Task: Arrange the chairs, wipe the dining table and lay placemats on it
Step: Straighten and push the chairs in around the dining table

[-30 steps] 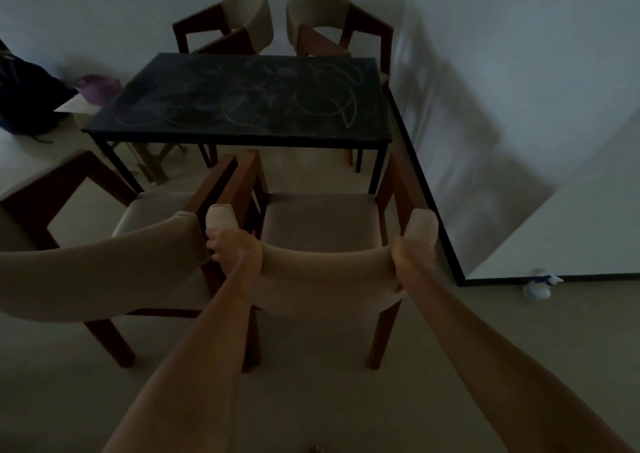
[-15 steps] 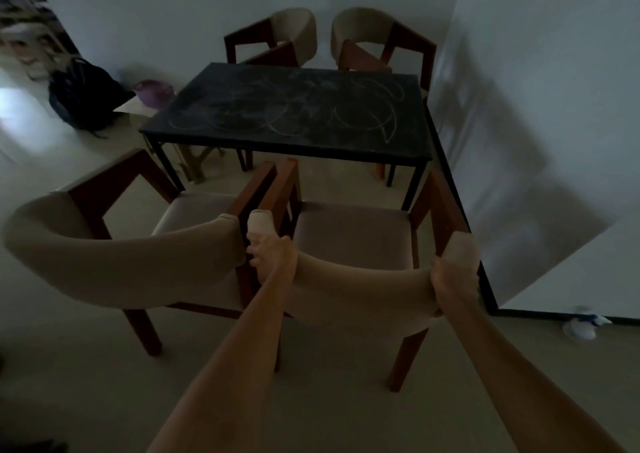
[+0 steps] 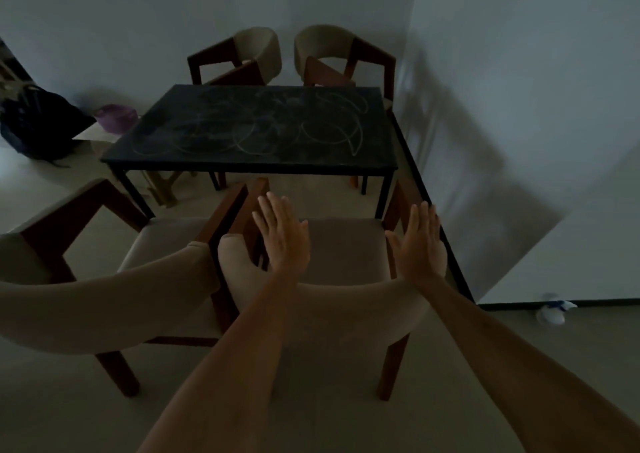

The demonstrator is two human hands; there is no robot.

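Your left hand (image 3: 284, 236) and right hand (image 3: 420, 245) hover spread flat, holding nothing, over the near-right chair (image 3: 346, 255), which stands just short of the desk (image 3: 256, 129). The desk looks smeared and unwiped, with no placemats on it; the chairs seem nearly set.

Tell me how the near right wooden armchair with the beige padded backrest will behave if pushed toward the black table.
The near right wooden armchair probably slides rather than tips: four splayed legs sit on smooth floor. Its thick wooden frame suggests moderate weight. The padded backrest likely gives slightly under the left hand and right hand, both open now.
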